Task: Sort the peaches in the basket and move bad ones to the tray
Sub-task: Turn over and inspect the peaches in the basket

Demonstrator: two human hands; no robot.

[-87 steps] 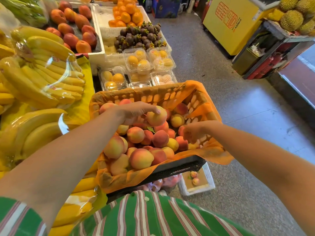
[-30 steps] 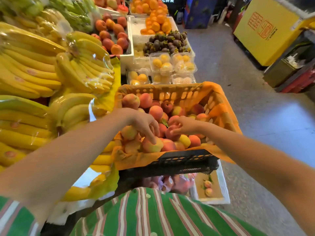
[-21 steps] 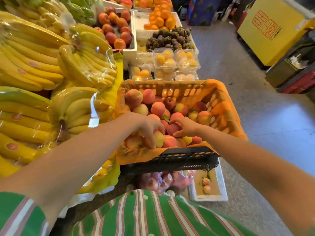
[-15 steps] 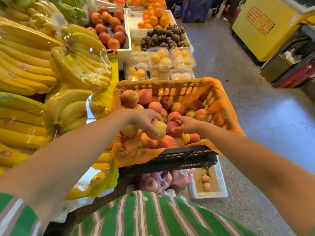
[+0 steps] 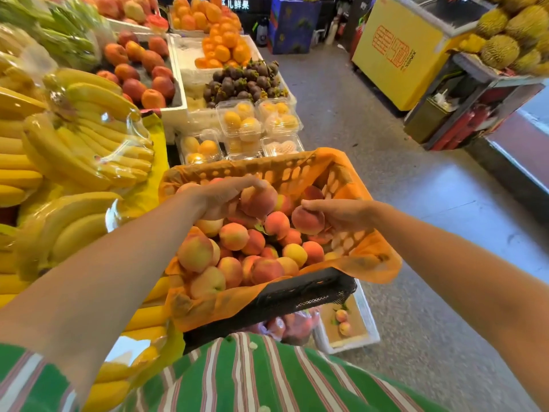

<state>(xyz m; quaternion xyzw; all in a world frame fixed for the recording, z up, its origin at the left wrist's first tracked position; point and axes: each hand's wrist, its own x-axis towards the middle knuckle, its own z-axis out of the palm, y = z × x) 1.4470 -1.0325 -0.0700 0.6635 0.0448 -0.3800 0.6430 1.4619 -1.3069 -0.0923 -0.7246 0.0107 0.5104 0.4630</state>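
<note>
Left hand (image 5: 221,200): a reddish peach (image 5: 258,200) is gripped, fingers curled.
Right hand (image 5: 341,214): a second peach (image 5: 307,223) is pinched.
Basket (image 5: 297,171): positioned beneath both hands.

Your left hand (image 5: 219,197) covers the top and left side of the red-and-yellow peach (image 5: 258,200) it grips, so you can't judge those faces. Your right hand (image 5: 341,214) wraps the darker red peach (image 5: 307,221), hiding its right side and underside. In the black mesh plastic basket (image 5: 297,295), the top fruit buries the lower layers. The basket's rim hides the left part of the white foam tray (image 5: 367,322) on the floor. The two small peaches (image 5: 341,316) lying in it are too small to check for blemishes.
</note>
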